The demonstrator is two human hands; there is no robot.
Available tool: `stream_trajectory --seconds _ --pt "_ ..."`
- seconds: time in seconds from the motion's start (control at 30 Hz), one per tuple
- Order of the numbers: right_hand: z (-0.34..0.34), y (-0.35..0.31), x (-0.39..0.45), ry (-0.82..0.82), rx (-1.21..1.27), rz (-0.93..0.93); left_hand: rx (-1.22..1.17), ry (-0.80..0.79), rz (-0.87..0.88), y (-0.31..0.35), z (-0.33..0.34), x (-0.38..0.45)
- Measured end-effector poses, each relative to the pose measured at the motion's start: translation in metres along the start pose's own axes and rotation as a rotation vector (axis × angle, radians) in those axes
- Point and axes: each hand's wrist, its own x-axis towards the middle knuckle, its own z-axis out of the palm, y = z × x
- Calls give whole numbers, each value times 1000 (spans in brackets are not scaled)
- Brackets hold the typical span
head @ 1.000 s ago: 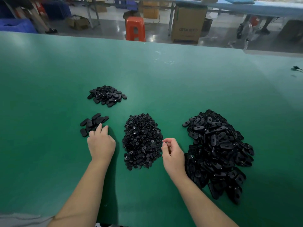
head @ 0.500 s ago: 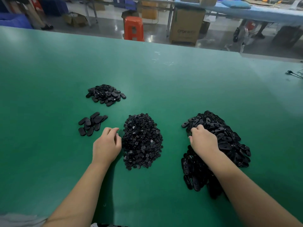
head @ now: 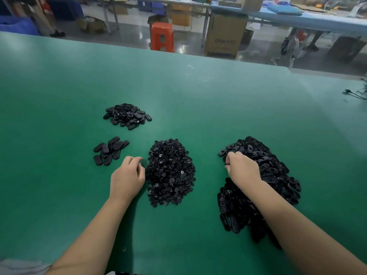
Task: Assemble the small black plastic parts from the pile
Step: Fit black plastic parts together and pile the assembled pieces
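Three heaps and one loose group of black plastic parts lie on the green table (head: 198, 96). My left hand (head: 127, 175) is at the left edge of the middle heap of small round parts (head: 170, 171), its fingers curled and pinching at a piece there. My right hand (head: 242, 169) lies on top of the big heap of oblong parts (head: 276, 167) at the right, fingers curled down into it around a piece. What each hand holds is mostly hidden by its fingers. A loose group of oblong pieces (head: 109, 150) lies just beyond my left hand.
A smaller heap of black pieces (head: 127, 116) sits farther back on the left. A black cable (head: 355, 94) lies at the table's right edge. Beyond the far edge stand an orange stool (head: 161, 36) and a cardboard box (head: 224, 36).
My left hand left the loose oblong pieces and came right to the middle heap. My right hand went from the middle heap's right side onto the big heap.
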Motion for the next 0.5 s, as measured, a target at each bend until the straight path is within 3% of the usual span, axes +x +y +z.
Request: stream_trajectory --seconds 0.13,0.3,0.5 --pt "-22 -16 4 117 496 66 1 9 -1 1 0 1" --pt "-31 -48 5 62 1244 217 12 13 -6 1 0 1" --pt "14 -80 -7 112 1461 443 10 26 15 1 1 1"
